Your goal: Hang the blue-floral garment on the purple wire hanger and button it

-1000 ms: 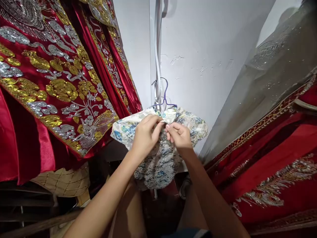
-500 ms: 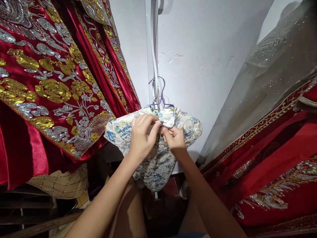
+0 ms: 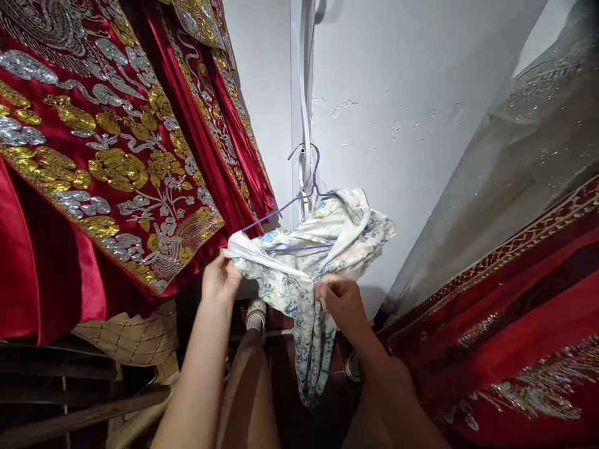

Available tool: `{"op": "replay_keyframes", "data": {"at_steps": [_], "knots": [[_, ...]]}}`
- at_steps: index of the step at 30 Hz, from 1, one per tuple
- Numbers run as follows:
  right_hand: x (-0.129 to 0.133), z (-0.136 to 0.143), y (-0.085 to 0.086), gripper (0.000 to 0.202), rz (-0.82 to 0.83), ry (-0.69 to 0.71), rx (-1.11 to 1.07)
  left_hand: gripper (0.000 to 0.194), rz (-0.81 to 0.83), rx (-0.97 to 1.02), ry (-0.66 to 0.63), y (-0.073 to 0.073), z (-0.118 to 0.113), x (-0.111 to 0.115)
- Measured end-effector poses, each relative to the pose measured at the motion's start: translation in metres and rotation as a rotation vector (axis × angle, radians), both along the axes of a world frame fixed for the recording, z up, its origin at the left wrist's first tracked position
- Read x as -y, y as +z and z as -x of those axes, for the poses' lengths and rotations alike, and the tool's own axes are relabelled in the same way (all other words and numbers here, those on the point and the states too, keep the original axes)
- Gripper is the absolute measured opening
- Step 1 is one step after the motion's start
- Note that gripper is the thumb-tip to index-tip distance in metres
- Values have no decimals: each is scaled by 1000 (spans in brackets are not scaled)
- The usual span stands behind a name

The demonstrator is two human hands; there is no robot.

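Note:
A white garment with blue and green flowers (image 3: 281, 290) hangs on a purple clothes hanger (image 3: 316, 171), its neckline pulled wide. Its left shoulder edge is pinched in my left hand (image 3: 219, 277), drawn out to the left and partly off the hanger. My right hand (image 3: 341, 302) grips the front of the neckline near the middle, with its fingers closed on the cloth. The hanger's left arm shows bare, and its lower bar crosses inside the opening. Folded cloth trails below my right hand.
Red cloth with gold and silver sequins (image 3: 121, 168) hangs on the left. A white pole and strap (image 3: 302, 81) run down the white wall (image 3: 397, 75). Red beaded garments (image 3: 524, 299) stand at the right. Wooden furniture (image 3: 84, 418) is at lower left.
My left hand has moved left and down, spreading the collar open and baring the hanger's left arm. My right hand has moved slightly down and right. The view has shifted slightly.

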State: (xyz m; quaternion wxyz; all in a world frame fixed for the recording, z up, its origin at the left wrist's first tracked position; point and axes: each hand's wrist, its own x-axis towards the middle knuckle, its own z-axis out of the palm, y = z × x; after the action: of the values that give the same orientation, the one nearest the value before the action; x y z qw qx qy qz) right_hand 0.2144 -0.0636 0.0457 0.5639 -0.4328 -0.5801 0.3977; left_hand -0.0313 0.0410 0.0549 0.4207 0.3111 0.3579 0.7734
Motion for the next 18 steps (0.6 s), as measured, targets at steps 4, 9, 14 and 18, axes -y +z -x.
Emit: {"op": "replay_keyframes", "data": {"at_steps": [4, 9, 14, 18], "knots": [[10, -11, -19, 33, 55, -89, -141, 20, 345, 404, -142, -30, -44, 21], [22, -50, -53, 39, 111, -215, -137, 15, 449, 345, -358, -46, -71, 46], [19, -58, -56, 27, 25, -289, 15, 13, 147, -30, -584, -26, -89, 80], [10, -29, -35, 29, 11, 122, 50, 21, -51, -549, -654, -4, -112, 108]]}}
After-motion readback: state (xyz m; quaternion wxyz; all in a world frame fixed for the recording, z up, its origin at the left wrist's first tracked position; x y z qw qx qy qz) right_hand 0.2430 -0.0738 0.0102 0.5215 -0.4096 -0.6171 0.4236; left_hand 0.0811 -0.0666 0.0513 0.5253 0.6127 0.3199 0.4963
